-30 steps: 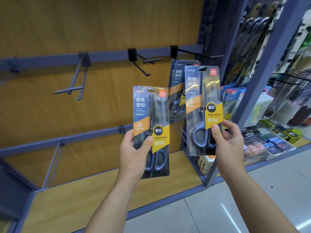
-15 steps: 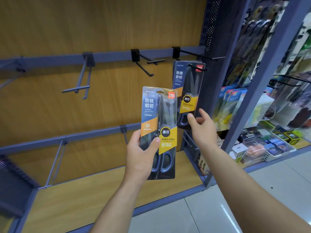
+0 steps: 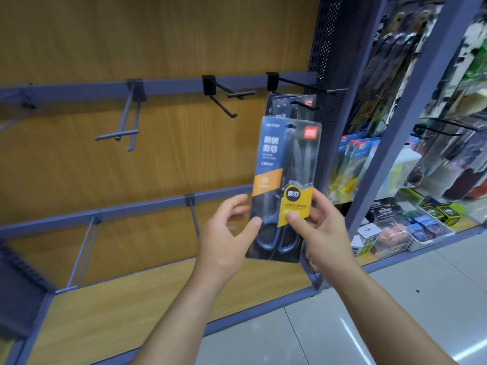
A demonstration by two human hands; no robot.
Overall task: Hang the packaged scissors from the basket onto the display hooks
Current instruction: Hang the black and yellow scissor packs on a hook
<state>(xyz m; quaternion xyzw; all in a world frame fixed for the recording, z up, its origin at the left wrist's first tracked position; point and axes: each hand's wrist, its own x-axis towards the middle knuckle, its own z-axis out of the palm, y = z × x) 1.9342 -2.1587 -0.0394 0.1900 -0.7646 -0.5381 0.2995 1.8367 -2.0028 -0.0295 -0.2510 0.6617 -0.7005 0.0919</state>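
We hold one pack of scissors (image 3: 286, 185) upright in front of the shelf, just below and in front of the packs already hanging (image 3: 292, 108) on the far-right hook (image 3: 303, 86). Our right hand (image 3: 320, 227) pinches its lower right edge, thumb on the yellow label, while our left hand (image 3: 228, 233) is half open, its thumb touching the lower left edge and its fingers loose behind; whether they bear any weight we cannot tell. The hang hole at the top of the card sits below the hook tip, so the pack has yet to be lifted. The chief risk, in our judgement, is the low grip: held near the bottom, the card could tip or twist as it rises and the hole miss the tip, or it could knock the hanging packs. The empty hook (image 3: 226, 97) to the left and the grey one (image 3: 126, 122) farther left remain free. No basket is in view.
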